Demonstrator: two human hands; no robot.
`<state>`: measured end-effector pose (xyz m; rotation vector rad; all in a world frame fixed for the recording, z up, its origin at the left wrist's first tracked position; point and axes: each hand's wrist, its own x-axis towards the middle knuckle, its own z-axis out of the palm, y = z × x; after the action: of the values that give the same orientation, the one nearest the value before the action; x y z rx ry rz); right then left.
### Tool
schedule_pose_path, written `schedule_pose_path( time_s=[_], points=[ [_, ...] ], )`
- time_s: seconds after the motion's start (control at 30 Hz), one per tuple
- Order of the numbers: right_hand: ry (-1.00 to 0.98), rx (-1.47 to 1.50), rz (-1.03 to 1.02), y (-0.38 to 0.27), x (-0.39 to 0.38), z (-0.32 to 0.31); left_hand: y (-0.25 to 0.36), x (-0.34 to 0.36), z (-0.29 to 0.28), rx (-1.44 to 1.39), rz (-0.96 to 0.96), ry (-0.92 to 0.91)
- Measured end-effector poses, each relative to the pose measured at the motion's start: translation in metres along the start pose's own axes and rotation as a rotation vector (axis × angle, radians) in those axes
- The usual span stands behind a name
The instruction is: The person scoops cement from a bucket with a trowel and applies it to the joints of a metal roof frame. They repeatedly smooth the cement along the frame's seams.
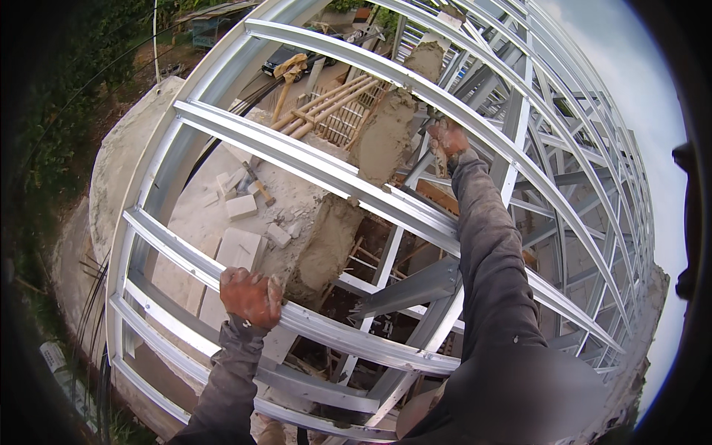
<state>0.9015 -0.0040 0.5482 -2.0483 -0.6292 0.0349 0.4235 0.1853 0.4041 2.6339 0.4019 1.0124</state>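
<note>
My left hand (pixel 252 297) is wrapped over a shiny metal roof batten (pixel 334 331) in the lower middle. Just right of it, wet-looking grey mortar (pixel 324 241) covers the top of a wall between two battens. My right arm reaches far forward, and my right hand (pixel 448 139) is closed beside another patch of mortar (pixel 384 137). Something greyish shows under its fingers; I cannot make out what it is. A third mortar patch (pixel 426 61) lies farther along the same wall.
Metal trusses (pixel 519 111) crowd the right side. Below on the left is a concrete ledge (pixel 200 185) with a hammer (pixel 259 185), pale blocks (pixel 241 208) and rubble. Bamboo poles (pixel 326 107) lie beyond. Dark cables (pixel 93 326) run along the lower left, and a car (pixel 285 58) stands far below.
</note>
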Motion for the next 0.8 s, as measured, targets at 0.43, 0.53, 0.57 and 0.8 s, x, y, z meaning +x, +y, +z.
schedule_pose_path(
  time_s=[0.43, 0.53, 0.57, 0.8],
  points=[
    [-0.292, 0.323, 0.235, 0.044, -0.045, 0.001, 0.005, 0.003, -0.004, -0.032, 0.014, 0.100],
    [-0.191, 0.428, 0.251, 0.022, -0.047, 0.013, 0.004, 0.002, -0.001, -0.032, 0.011, 0.084],
    [-0.193, 0.474, 0.243, 0.017, -0.045, 0.019, 0.003, 0.001, -0.001, -0.024, 0.010, 0.089],
    [-0.449, 0.291, 0.354, 0.025, -0.061, 0.037, 0.003, 0.001, -0.001, -0.039, 0.009, 0.060]
  ],
)
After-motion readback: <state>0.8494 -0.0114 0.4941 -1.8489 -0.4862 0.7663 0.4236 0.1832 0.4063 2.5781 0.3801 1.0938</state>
